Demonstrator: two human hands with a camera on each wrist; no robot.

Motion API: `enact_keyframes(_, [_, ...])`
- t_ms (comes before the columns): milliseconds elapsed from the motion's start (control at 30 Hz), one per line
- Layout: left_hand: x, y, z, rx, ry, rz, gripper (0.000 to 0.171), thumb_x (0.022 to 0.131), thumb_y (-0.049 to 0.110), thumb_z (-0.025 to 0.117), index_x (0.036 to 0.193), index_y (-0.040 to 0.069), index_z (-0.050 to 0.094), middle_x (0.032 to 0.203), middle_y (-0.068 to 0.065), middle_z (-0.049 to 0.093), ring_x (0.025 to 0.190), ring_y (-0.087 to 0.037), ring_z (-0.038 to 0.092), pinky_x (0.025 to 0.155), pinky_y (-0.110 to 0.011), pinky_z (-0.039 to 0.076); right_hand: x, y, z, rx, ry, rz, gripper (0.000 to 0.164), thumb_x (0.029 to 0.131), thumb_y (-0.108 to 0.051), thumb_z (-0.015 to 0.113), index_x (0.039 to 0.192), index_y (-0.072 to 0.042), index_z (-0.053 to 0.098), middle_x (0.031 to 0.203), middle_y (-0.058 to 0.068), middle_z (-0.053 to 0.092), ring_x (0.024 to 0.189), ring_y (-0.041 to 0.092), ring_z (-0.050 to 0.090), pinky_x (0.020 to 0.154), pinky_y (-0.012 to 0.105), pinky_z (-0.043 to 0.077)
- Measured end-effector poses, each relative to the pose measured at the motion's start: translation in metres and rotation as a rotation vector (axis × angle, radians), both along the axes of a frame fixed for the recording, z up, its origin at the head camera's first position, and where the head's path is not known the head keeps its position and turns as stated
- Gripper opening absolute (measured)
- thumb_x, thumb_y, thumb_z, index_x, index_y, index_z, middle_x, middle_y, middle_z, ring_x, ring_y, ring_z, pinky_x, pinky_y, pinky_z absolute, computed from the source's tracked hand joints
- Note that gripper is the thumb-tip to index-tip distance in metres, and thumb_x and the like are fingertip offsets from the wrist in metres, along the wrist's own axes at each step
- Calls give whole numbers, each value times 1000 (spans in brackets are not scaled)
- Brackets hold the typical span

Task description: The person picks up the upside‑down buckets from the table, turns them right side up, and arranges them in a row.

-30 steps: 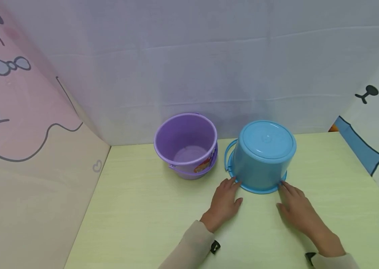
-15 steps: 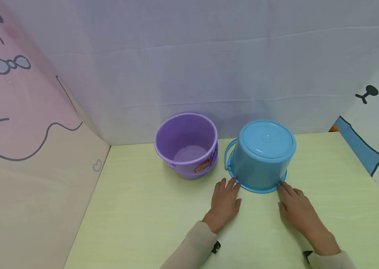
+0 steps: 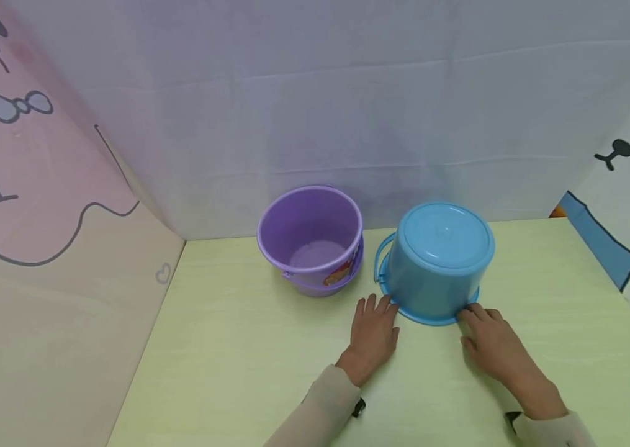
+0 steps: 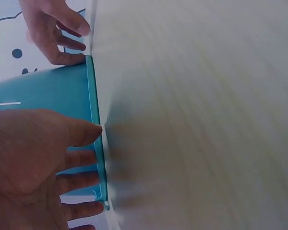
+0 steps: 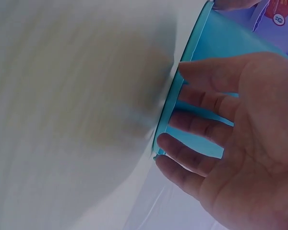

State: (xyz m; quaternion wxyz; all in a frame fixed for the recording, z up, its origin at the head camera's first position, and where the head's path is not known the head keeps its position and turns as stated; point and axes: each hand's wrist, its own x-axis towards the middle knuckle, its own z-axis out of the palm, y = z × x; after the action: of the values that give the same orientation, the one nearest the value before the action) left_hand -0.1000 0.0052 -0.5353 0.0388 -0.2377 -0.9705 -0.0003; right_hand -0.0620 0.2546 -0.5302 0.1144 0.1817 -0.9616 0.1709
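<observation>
A light blue bucket (image 3: 432,279) stands upside down on the table, its rim down and its base facing up. Its handle (image 3: 377,261) hangs at the left side. At the rim's near left, my left hand (image 3: 372,335) reaches with extended fingers touching the edge. My right hand (image 3: 496,347) touches the near right part of the same rim, its fingers slightly bent. In the left wrist view, the fingers of the left hand (image 4: 29,167) lie along the rim (image 4: 97,115). The right wrist view has the right hand (image 5: 249,129) beside the blue wall, fingertips at the rim.
An upright purple bucket (image 3: 315,273) with a colourful label stands left of the blue one, its open top showing an empty inside. A pale cloth wall (image 3: 315,112) rises behind the pale yellow table (image 3: 225,360). Printed cartoon panels flank both sides.
The blue bucket has shifted slightly toward me. My right fingers have moved a little inward along its rim and bent more. The left hand has barely moved.
</observation>
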Motion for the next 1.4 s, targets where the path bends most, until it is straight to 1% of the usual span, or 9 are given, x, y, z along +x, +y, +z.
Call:
enact_keyframes(167, [-1,-2,0,-14,77,-14,34,97,41,76,125,23,70,135,4,63,127,-22,56,111,-40,44,0,-1,2,-9,-36,4,41,73,7,87,107,-1,66,108,16,63,98,49,61,80,63,56])
enact_keyframes(300, [-1,-3,0,7,126,-27,29,93,39,80,115,23,71,123,6,64,116,-20,57,104,-37,45,1,-3,4,-7,-61,6,38,73,7,87,103,-2,66,107,16,63,99,48,61,84,63,56])
enact_keyframes(433, [-1,-4,1,20,137,-41,25,92,37,82,110,23,71,114,6,63,108,-19,56,100,-36,45,2,-5,5,-5,-79,4,36,73,7,87,101,-3,67,106,14,63,99,47,61,85,62,56])
enact_keyframes(600, [-1,-6,3,17,121,-45,25,93,36,82,111,23,71,114,6,62,108,-18,56,101,-35,46,3,-6,5,7,-100,2,35,73,7,87,100,-4,68,108,14,63,102,48,61,87,62,56])
enact_keyframes(800, [0,-7,2,22,121,-52,22,93,34,82,109,22,71,112,6,62,104,-17,56,101,-33,47,6,-6,4,22,-82,17,37,71,15,83,98,-6,68,107,13,64,100,46,62,85,61,57])
enact_keyframes(933, [0,-8,1,22,134,-59,19,95,32,80,109,22,71,112,6,61,104,-17,56,102,-32,46,7,-5,3,27,-82,23,38,71,15,83,98,-7,68,107,12,64,101,44,61,85,60,57])
enact_keyframes(1033, [-1,-9,1,32,151,-60,18,95,30,79,108,23,70,110,6,61,104,-18,57,103,-32,46,6,-4,5,21,-64,30,39,70,16,83,98,-7,68,106,12,64,101,44,61,86,60,56])
enact_keyframes(1200, [-2,-9,0,67,172,-56,19,92,27,81,105,22,68,107,5,60,103,-18,56,101,-32,47,5,-3,10,6,-18,44,45,67,20,85,96,-9,66,104,11,64,99,44,61,88,60,55])
enact_keyframes(1400, [-3,-9,-1,108,192,-52,21,89,25,82,102,20,66,106,5,60,101,-18,56,98,-31,48,5,-2,14,-1,47,49,49,63,18,89,93,-11,64,101,9,64,96,42,62,85,59,56])
